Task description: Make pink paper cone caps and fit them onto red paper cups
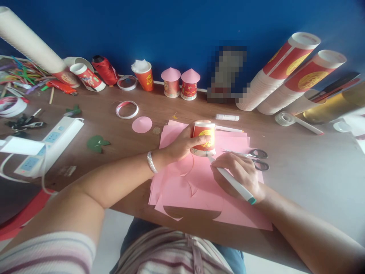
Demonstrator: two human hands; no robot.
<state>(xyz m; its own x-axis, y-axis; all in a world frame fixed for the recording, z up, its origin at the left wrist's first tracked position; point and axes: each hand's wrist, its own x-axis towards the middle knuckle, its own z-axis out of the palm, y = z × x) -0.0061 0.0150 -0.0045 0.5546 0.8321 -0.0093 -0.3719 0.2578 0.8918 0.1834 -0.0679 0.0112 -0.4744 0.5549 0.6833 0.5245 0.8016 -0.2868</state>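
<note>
A red and white paper cup [209,131] with a gold emblem stands upside down or upright, I cannot tell which, in the grip of my left hand [188,140]. Green marks run along its pale lower band. My right hand [235,171] holds a white marker [235,184] with a green end cap, its tip at or close to the cup's lower edge. Pink paper sheets [182,194] lie stacked beneath both hands, with cut curves in the upper ones. Beside my right hand rest scissors [258,154] with dark handles, partly covered by that hand.
Two small cups with pink cone tops [190,85] stand by the blue wall. Tall stacks of paper cups [273,82] lean at the back right. A pink disc [142,125], a tape roll [127,109] and a power strip [51,146] lie to the left.
</note>
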